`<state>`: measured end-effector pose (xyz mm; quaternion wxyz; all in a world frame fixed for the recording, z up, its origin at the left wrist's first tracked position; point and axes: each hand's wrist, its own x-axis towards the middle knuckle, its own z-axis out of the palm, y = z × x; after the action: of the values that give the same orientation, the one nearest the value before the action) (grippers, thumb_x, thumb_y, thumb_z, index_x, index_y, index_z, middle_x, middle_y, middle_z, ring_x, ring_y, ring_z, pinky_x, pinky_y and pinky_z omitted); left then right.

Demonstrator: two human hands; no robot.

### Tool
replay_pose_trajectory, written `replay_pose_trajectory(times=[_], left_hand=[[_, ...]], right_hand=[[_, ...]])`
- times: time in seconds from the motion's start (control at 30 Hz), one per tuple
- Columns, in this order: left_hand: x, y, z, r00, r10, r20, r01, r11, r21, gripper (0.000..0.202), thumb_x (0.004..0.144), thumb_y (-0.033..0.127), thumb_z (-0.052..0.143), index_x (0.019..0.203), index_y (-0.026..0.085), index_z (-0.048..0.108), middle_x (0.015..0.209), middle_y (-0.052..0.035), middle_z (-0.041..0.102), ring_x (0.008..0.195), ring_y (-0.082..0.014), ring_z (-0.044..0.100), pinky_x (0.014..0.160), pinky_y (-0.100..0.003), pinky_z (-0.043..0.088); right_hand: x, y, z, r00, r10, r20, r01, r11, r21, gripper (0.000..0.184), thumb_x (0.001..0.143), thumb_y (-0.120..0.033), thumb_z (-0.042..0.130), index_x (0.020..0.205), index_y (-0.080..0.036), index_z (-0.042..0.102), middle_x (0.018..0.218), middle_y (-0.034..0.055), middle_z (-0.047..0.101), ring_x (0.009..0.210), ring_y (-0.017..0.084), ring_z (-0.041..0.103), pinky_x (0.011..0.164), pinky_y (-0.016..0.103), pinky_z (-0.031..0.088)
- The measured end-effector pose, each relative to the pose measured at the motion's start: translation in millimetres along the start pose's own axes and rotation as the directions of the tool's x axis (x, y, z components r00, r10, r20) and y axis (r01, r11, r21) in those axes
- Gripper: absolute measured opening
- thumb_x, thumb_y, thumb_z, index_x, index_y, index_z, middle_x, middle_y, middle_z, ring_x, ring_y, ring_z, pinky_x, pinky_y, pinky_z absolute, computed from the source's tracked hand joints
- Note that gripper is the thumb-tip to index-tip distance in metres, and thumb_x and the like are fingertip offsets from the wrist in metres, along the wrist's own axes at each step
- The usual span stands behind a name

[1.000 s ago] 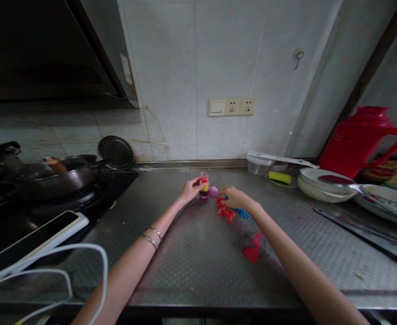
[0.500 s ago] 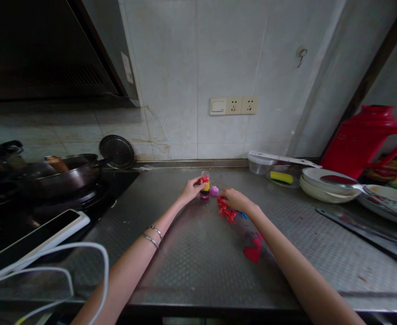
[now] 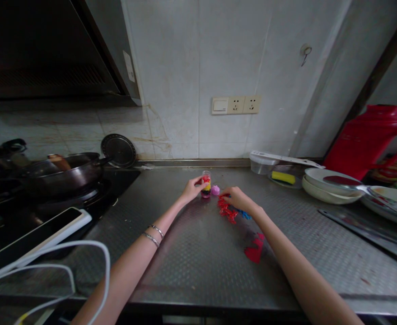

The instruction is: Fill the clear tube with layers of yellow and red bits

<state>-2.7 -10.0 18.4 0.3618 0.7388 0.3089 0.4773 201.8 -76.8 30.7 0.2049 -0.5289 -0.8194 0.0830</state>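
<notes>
My left hand [image 3: 193, 189] is closed around a small clear jar [image 3: 206, 185], upright on the metal counter. Red, yellow and dark contents show through its wall, and its top looks uncovered. A pink lid-like piece [image 3: 215, 190] lies just right of the jar. Over a heap of small red pieces [image 3: 228, 211] my right hand [image 3: 237, 198] is bent down, fingertips drawn together at the heap's far edge. What they pinch, if anything, is hidden. Small blue pieces [image 3: 245, 214] lie partly beneath that hand. Nearer to me is a flat red scrap [image 3: 254, 250].
To the left are a pan [image 3: 69, 174] on the stove, a white-edged device [image 3: 39, 237] and a looping white cable [image 3: 107, 266]. On the right stand a plastic tub [image 3: 262, 166], a yellow sponge [image 3: 282, 178], stacked bowls [image 3: 330, 192], a knife [image 3: 364, 234] and a red thermos [image 3: 366, 140].
The whole view has shifted slightly. Both hands stay nearly in place, the left on the jar and the right at the red heap.
</notes>
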Motion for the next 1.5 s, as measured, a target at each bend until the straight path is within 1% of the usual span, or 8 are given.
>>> replay_pose_trajectory(times=[0.2, 0.5, 0.67, 0.8, 0.93, 1.07, 1.27, 1.5], left_hand=[[1, -2, 0.2, 1.000, 0.010, 0.008, -0.010, 1.000, -0.007, 0.042, 0.071, 0.035, 0.060, 0.105, 0.011, 0.060, 0.104, -0.0113, 0.063, 0.093, -0.0212, 0.058, 0.086, -0.035, 0.044], [1, 1, 0.3, 1.000, -0.003, 0.009, 0.003, 1.000, -0.028, 0.044, 0.070, 0.037, 0.061, 0.106, 0.011, 0.059, 0.106, -0.0117, 0.062, 0.095, -0.0214, 0.058, 0.086, -0.035, 0.044], [0, 2, 0.5, 1.000, 0.015, 0.023, -0.015, 1.000, -0.027, 0.042, 0.072, 0.037, 0.059, 0.105, 0.011, 0.060, 0.104, -0.0107, 0.063, 0.093, -0.0208, 0.059, 0.085, -0.033, 0.044], [2, 2, 0.7, 1.000, 0.006, 0.016, -0.005, 0.999, -0.034, 0.043, 0.071, 0.037, 0.060, 0.105, 0.012, 0.060, 0.101, -0.0095, 0.064, 0.090, -0.0201, 0.059, 0.082, -0.032, 0.045], [3, 0, 1.1, 1.000, 0.000, 0.023, 0.001, 0.999, -0.045, 0.043, 0.070, 0.038, 0.060, 0.106, 0.012, 0.060, 0.098, -0.0086, 0.065, 0.087, -0.0196, 0.060, 0.080, -0.031, 0.045], [3, -1, 2.0, 0.999, 0.019, 0.040, -0.017, 0.998, -0.063, 0.040, 0.072, 0.038, 0.058, 0.103, 0.013, 0.061, 0.095, -0.0070, 0.066, 0.084, -0.0180, 0.059, 0.078, -0.029, 0.045], [2, 5, 1.7, 0.999, 0.025, 0.042, -0.023, 0.999, -0.040, 0.038, 0.071, 0.037, 0.058, 0.099, 0.012, 0.062, 0.083, -0.0044, 0.066, 0.076, -0.0157, 0.058, 0.073, -0.027, 0.044], [0, 8, 1.3, 0.998, 0.042, 0.047, -0.039, 0.997, -0.060, 0.040, 0.071, 0.039, 0.058, 0.099, 0.012, 0.062, 0.082, -0.0053, 0.066, 0.074, -0.0163, 0.058, 0.070, -0.027, 0.044]], right_hand=[[-3, 10, 1, 0.994, 0.026, -0.105, -0.004, 0.979, 0.205, 0.024, 0.072, -0.021, 0.051, 0.086, -0.016, 0.070, 0.083, 0.0044, 0.069, 0.075, 0.017, 0.061, 0.072, 0.025, 0.044], [-3, 9, -4, 0.979, 0.163, -0.118, -0.085, 0.867, 0.492, 0.031, 0.070, -0.033, 0.054, 0.089, -0.013, 0.069, 0.084, 0.0061, 0.069, 0.077, 0.020, 0.061, 0.072, 0.031, 0.047], [3, -1, -10, 0.935, 0.281, -0.219, -0.093, 0.786, 0.611, 0.036, 0.068, -0.038, 0.056, 0.089, -0.011, 0.068, 0.080, 0.0081, 0.069, 0.069, 0.018, 0.061, 0.063, 0.028, 0.047], [23, -16, -20, 0.899, 0.299, -0.319, -0.004, 0.735, 0.678, 0.037, 0.067, -0.037, 0.057, 0.089, -0.009, 0.068, 0.079, 0.0092, 0.068, 0.068, 0.017, 0.060, 0.061, 0.027, 0.047], [50, -35, -27, 0.872, 0.247, -0.423, 0.087, 0.771, 0.630, 0.033, 0.069, -0.034, 0.055, 0.089, -0.010, 0.067, 0.083, 0.0094, 0.068, 0.073, 0.017, 0.061, 0.064, 0.027, 0.047], [69, -50, -26, 0.843, 0.166, -0.511, 0.101, 0.885, 0.454, 0.027, 0.073, -0.027, 0.050, 0.089, -0.012, 0.067, 0.088, 0.0086, 0.068, 0.078, 0.017, 0.061, 0.072, 0.027, 0.045], [72, -53, -25, 0.870, -0.047, -0.490, 0.117, 0.987, 0.112, 0.025, 0.073, -0.018, 0.049, 0.090, -0.014, 0.067, 0.089, 0.0075, 0.067, 0.082, 0.016, 0.060, 0.077, 0.025, 0.043], [69, -48, -31, 0.883, -0.131, -0.451, 0.159, 0.987, 0.024, 0.019, 0.072, -0.018, 0.054, 0.084, -0.015, 0.068, 0.084, 0.0061, 0.068, 0.079, 0.016, 0.060, 0.075, 0.025, 0.043]])
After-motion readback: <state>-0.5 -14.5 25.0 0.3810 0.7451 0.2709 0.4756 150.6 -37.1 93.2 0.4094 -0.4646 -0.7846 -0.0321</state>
